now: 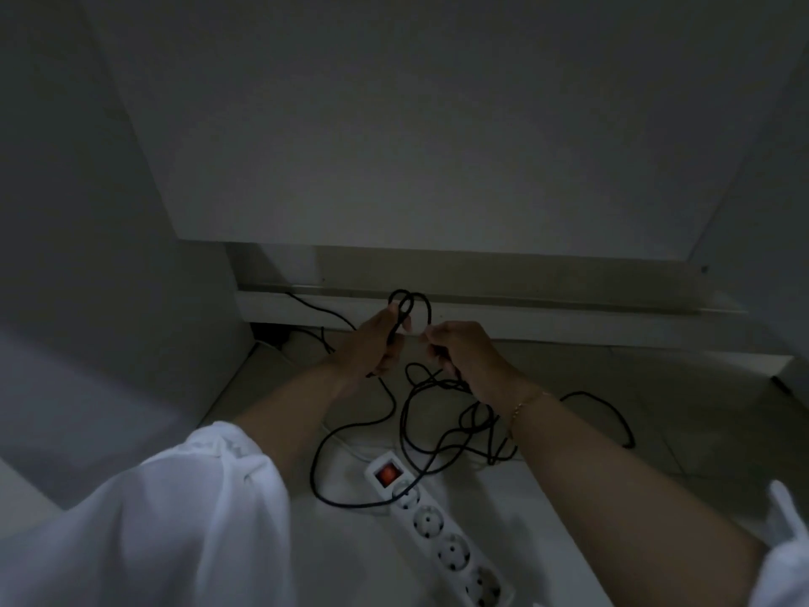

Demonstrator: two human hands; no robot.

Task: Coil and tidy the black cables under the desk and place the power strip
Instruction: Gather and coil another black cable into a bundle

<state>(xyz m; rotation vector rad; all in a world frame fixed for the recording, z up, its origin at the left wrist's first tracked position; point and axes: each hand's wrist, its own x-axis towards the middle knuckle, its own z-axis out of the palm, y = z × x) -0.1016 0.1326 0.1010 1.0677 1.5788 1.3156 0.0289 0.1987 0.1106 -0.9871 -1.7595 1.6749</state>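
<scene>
Fingers of the left hand (372, 343) gripped the coiled black cable (405, 305), right hand (464, 350) pinched slack; tugging could knot the tangle (475, 420).

Single wide-angle view from the head, tilted forward and down into the dim space under the desk (437, 124), near enough for both forearms to stretch up from the bottom corners. Left hand (376, 339) and right hand (468, 357) on the black cable (399, 293) just above centre, power strip (437, 532) close at the bottom edge, skirting board (525, 311) straight ahead across the floor (656, 409).
</scene>
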